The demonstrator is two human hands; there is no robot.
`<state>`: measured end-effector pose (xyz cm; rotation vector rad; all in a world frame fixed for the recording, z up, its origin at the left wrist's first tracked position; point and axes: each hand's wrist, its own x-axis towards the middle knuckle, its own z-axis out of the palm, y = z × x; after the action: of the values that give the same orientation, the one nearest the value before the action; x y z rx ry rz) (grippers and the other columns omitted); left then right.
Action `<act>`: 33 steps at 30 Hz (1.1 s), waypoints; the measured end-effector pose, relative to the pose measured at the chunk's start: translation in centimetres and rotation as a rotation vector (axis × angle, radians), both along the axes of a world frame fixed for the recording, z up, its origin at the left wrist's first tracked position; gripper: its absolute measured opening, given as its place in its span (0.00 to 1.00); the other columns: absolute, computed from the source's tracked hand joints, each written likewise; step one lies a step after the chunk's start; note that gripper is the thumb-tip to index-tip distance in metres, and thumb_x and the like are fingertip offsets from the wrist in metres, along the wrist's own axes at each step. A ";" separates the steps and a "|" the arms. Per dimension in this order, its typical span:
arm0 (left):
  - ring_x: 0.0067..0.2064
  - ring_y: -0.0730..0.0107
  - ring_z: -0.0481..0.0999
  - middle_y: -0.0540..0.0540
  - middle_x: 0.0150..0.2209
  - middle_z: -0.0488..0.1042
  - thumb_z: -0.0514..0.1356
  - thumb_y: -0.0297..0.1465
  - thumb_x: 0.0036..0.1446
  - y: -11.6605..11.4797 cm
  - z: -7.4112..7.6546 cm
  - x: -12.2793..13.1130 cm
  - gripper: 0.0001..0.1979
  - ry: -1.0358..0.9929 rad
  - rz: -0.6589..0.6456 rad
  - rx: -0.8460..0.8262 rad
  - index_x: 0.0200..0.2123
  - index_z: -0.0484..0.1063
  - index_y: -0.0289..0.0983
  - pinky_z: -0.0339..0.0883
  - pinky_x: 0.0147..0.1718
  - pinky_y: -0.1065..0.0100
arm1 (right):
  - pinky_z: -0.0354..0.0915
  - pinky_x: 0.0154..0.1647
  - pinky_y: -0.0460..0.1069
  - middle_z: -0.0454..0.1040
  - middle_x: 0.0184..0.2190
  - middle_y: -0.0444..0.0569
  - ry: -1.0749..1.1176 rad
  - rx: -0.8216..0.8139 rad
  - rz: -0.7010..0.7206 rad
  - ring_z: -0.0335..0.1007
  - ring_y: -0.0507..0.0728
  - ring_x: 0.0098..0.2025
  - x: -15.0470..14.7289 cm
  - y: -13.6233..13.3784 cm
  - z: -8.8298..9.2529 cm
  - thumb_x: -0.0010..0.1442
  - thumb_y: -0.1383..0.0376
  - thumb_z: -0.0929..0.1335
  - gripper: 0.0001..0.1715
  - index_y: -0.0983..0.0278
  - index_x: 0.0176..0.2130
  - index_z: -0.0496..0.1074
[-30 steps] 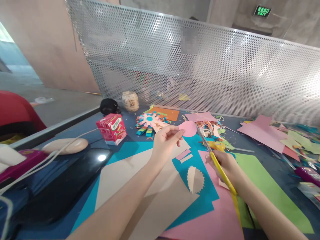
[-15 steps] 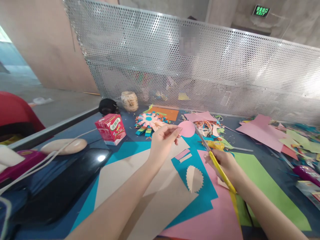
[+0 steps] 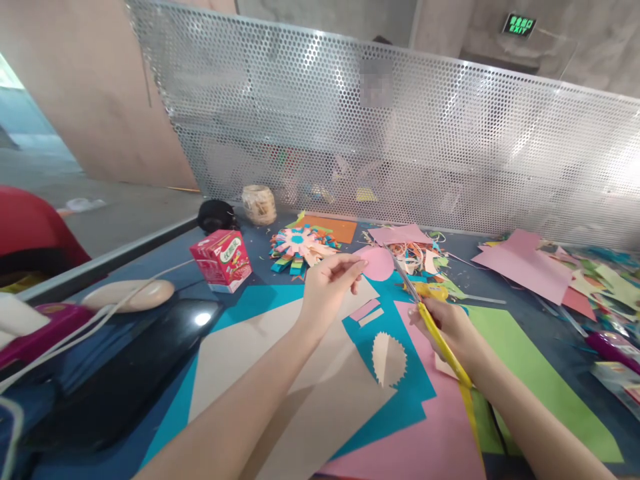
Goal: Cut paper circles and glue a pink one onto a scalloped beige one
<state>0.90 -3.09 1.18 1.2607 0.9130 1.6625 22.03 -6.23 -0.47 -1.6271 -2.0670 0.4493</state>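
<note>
Between thumb and fingers, my left hand (image 3: 333, 283) pinches the left edge of a round pink paper disc (image 3: 379, 264), held above the table. My right hand (image 3: 447, 323) grips yellow-handled scissors (image 3: 435, 327), their blades pointing up and away at the disc's right edge. Whether the blades touch the paper I cannot tell. Below the hands lies a cream leaf-shaped paper piece with a jagged edge (image 3: 389, 359), on a blue sheet (image 3: 415, 393). Small pink and cream strips (image 3: 367, 312) lie near it. A large beige sheet (image 3: 280, 373) spreads under my left forearm.
A layered paper flower (image 3: 299, 241) sits at the back, with a red drink carton (image 3: 221, 260) to its left. Black tablet-like panel (image 3: 125, 367) and white cord at left. Yellow glue gun (image 3: 426, 291), paper scraps (image 3: 415, 257) and a green sheet (image 3: 540, 373) at right. Perforated metal screen (image 3: 320, 120) behind.
The pink disc has tilted slightly and shifted a little to the right in my left hand. My right hand and the scissors are almost unmoved.
</note>
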 end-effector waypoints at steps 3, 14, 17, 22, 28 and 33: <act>0.18 0.78 0.66 0.53 0.19 0.71 0.67 0.33 0.46 0.1 0.0 -0.2 0.07 -0.010 0.055 0.011 0.27 0.75 0.35 0.62 0.19 0.72 | 0.48 0.23 0.48 0.57 0.18 0.42 -0.011 0.036 -0.024 0.51 0.51 0.21 -0.2 0.0 -0.4 0.59 0.40 0.56 0.31 0.61 0.21 0.57; 0.18 0.78 0.65 0.52 0.18 0.70 0.66 0.30 0.46 0.0 0.3 -0.3 0.03 0.063 0.014 0.033 0.25 0.77 0.36 0.62 0.20 0.73 | 0.46 0.24 0.47 0.55 0.19 0.41 0.021 0.025 -0.022 0.49 0.51 0.22 -0.6 -0.3 0.5 0.56 0.39 0.59 0.30 0.60 0.22 0.54; 0.18 0.78 0.65 0.53 0.17 0.69 0.66 0.30 0.46 0.0 0.3 -0.4 0.03 0.072 0.006 0.030 0.25 0.77 0.36 0.62 0.20 0.72 | 0.46 0.24 0.48 0.55 0.19 0.42 0.017 0.013 -0.021 0.49 0.52 0.22 -0.4 -0.2 0.4 0.57 0.38 0.58 0.31 0.60 0.22 0.53; 0.19 0.78 0.66 0.52 0.19 0.71 0.67 0.32 0.47 0.4 0.0 -0.7 0.05 0.058 0.035 0.041 0.27 0.77 0.35 0.62 0.20 0.73 | 0.45 0.25 0.48 0.54 0.19 0.42 -0.002 -0.034 -0.031 0.49 0.52 0.22 -0.4 -0.3 0.6 0.54 0.36 0.57 0.33 0.60 0.21 0.55; 0.21 0.80 0.66 0.52 0.24 0.72 0.69 0.38 0.45 0.6 -0.3 -0.4 0.14 -0.084 0.011 -0.041 0.32 0.77 0.33 0.62 0.20 0.74 | 0.46 0.26 0.49 0.52 0.19 0.41 -0.024 -0.082 -0.028 0.48 0.52 0.23 -0.7 -0.4 1.0 0.53 0.37 0.57 0.31 0.60 0.21 0.56; 0.26 0.75 0.70 0.49 0.25 0.75 0.75 0.35 0.33 0.0 0.1 0.5 0.21 -0.140 -0.233 -0.269 0.31 0.73 0.33 0.64 0.20 0.75 | 0.47 0.25 0.49 0.54 0.18 0.42 -0.003 -0.048 -0.031 0.50 0.52 0.22 -0.7 -0.2 0.7 0.53 0.38 0.57 0.31 0.60 0.20 0.57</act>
<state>1.42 -3.05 1.26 1.0135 0.8385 1.3757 21.36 -6.46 0.26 -1.6859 -2.0445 0.4896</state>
